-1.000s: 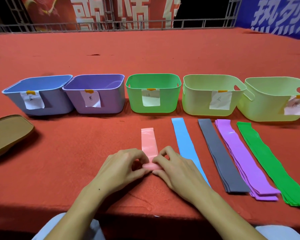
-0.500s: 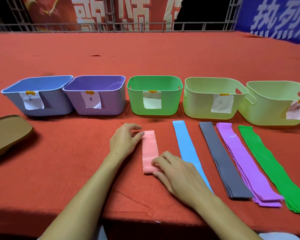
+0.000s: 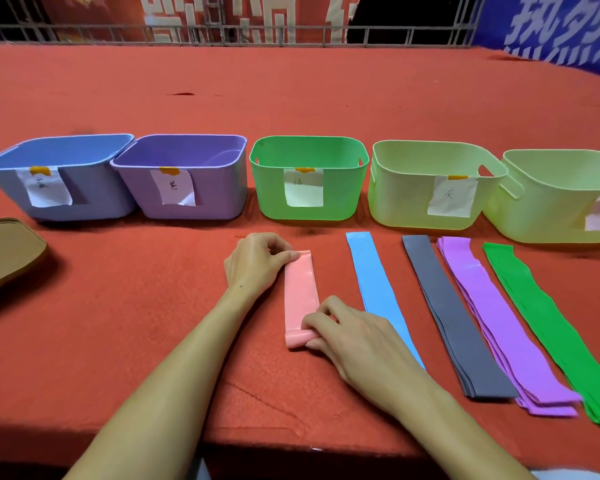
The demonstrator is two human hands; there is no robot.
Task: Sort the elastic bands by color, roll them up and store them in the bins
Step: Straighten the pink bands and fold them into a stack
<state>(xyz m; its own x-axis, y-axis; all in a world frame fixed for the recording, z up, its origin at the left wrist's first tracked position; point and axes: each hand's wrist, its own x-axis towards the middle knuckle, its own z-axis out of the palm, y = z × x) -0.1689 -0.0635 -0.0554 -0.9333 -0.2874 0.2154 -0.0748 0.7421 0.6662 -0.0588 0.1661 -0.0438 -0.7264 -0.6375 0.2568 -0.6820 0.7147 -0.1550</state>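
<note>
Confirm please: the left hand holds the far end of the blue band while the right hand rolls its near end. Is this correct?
Not quite. The head view shows that the band being handled is the pink band, not the blue one. The left hand holds its far end while the right hand rolls its near end. The blue band lies untouched beside it.

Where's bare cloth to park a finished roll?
Free: between the tan lid and the left hand, below the blue bin and purple bin. Crowded: right of the pink band, where strips lie side by side.
</note>
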